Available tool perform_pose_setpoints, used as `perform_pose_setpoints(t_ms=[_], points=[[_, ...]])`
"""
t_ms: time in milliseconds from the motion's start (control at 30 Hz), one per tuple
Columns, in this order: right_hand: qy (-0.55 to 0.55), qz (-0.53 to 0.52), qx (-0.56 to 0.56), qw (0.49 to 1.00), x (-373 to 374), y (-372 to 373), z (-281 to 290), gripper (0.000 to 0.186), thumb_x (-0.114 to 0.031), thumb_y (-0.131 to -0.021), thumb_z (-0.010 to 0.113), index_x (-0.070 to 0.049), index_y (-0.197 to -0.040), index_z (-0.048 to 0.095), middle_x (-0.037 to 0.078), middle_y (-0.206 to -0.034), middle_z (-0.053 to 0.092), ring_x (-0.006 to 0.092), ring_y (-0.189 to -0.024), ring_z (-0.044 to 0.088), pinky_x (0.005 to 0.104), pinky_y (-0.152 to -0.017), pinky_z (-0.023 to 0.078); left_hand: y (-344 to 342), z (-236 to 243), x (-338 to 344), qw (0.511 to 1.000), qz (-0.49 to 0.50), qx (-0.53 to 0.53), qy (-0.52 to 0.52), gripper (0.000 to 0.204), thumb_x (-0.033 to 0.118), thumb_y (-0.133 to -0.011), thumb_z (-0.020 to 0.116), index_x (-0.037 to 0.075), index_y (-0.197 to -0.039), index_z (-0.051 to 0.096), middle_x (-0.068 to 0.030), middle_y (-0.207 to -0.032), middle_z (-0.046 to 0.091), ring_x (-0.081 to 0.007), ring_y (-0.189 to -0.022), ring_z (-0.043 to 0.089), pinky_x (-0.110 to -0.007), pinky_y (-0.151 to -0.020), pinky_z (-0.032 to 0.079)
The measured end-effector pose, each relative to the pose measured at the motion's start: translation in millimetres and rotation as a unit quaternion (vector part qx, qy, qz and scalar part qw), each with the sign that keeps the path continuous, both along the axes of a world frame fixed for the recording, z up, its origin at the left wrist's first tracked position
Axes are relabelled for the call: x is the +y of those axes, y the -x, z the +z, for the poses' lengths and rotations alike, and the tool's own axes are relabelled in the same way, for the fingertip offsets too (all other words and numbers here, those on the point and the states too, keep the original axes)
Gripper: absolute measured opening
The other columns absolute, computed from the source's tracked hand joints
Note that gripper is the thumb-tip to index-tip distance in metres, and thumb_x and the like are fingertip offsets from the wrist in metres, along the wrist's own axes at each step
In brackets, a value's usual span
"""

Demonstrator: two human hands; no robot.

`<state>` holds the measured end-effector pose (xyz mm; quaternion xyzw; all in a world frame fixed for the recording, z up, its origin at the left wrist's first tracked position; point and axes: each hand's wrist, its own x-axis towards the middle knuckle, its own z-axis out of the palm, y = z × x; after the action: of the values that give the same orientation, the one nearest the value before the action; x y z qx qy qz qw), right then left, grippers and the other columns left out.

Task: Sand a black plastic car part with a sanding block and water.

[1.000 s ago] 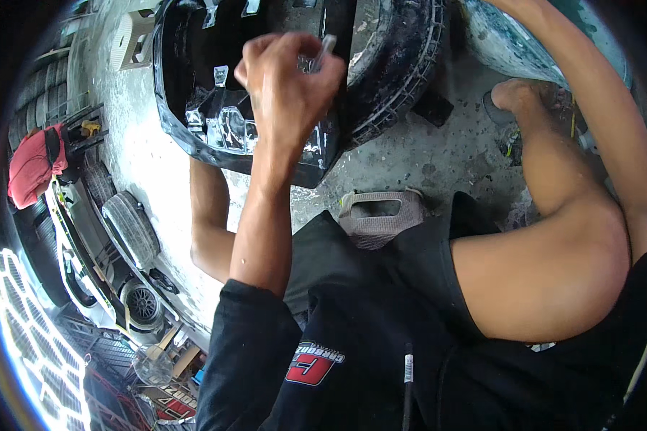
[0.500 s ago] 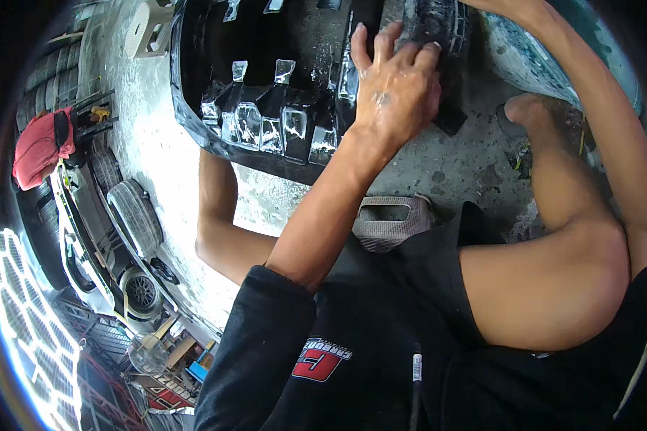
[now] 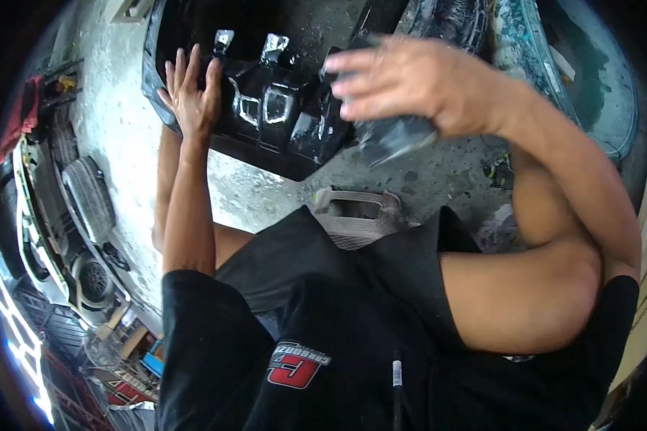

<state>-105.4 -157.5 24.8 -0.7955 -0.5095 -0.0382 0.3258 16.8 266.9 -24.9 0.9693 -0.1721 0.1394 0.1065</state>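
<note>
A large glossy black moulded panel (image 3: pixel 248 149) with raised, wet-looking ribs lies in front of me at the top of the view. My left hand (image 3: pixel 194 104) rests open against its left part, fingers spread and pointing away from me. Over the panel's right end is my right hand (image 3: pixel 417 86), blurred by motion, its fingers reaching left. A dark, shiny, smeared piece (image 3: pixel 392 140) shows below that palm; whether the hand grips it, I cannot make out. Beyond the right hand lies a dark, dusty, ribbed piece (image 3: pixel 446 21).
A woven-look plastic stool (image 3: pixel 359 228) stands between my legs. To the right is a large teal tub (image 3: pixel 604 93). Tyres (image 3: pixel 86 197), a spoked wheel (image 3: pixel 93 281) and car body parts (image 3: pixel 36 215) line the left side. The concrete floor (image 3: pixel 241 190) is stained.
My left hand has come into sight spread on the panel's left part. A hand previously pressed on the panel's right side has left that spot. My right hand has swung in from the upper right.
</note>
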Motion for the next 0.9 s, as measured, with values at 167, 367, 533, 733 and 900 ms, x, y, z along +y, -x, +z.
perform_pose_setpoints(t_ms=[167,367,533,733,900], points=[[0.046,0.038,0.023,0.998,-12,-21,4,0.046,-0.002,-0.092,0.063,-0.012,-0.137,0.072,0.008,-0.141,0.07,0.0285,-0.145,0.055,0.0521,-0.12,0.044,-4,-20,10,0.997,-0.037,-0.058,0.016,0.049,0.059,-0.102,0.058,0.032,-0.141,0.071,-0.0023,-0.158,0.057,-0.0322,-0.157,0.036,-0.073,-0.124,0.007],[0.074,-0.046,-0.072,0.994,-19,-30,3,0.043,-0.027,-0.103,0.063,-0.009,-0.141,0.068,0.009,-0.141,0.07,0.0277,-0.135,0.064,0.0447,-0.116,0.048,-17,-24,26,0.995,-0.058,-0.073,-0.029,0.046,0.058,-0.105,0.053,0.033,-0.14,0.071,0.0,-0.154,0.061,-0.0273,-0.155,0.04,-0.067,-0.126,0.008],[0.057,-0.064,-0.039,0.996,-19,-37,11,0.036,-0.024,-0.105,0.058,-0.005,-0.132,0.073,0.012,-0.136,0.073,0.0278,-0.128,0.068,0.0425,-0.112,0.051,-17,-25,27,0.994,-0.053,-0.09,-0.039,0.043,0.056,-0.104,0.055,0.036,-0.139,0.072,0.0016,-0.153,0.062,-0.0259,-0.153,0.042,-0.062,-0.127,0.011],[0.065,0.042,-0.013,0.997,-5,-28,16,0.034,-0.016,-0.101,0.061,-0.003,-0.13,0.074,0.017,-0.135,0.073,0.0312,-0.129,0.068,0.0451,-0.112,0.05,-19,-24,27,0.994,-0.069,-0.079,-0.014,0.044,0.054,-0.104,0.056,0.033,-0.139,0.072,0.0019,-0.153,0.062,-0.026,-0.153,0.042,-0.055,-0.128,0.015],[0.076,-0.097,-0.01,0.992,-21,-33,12,0.036,-0.02,-0.104,0.056,-0.003,-0.131,0.074,0.017,-0.132,0.074,0.032,-0.127,0.069,0.0431,-0.111,0.051,-15,-27,30,0.993,-0.051,-0.086,-0.057,0.044,0.054,-0.103,0.057,0.034,-0.141,0.071,0.0032,-0.153,0.061,-0.0237,-0.154,0.04,-0.054,-0.129,0.014]])
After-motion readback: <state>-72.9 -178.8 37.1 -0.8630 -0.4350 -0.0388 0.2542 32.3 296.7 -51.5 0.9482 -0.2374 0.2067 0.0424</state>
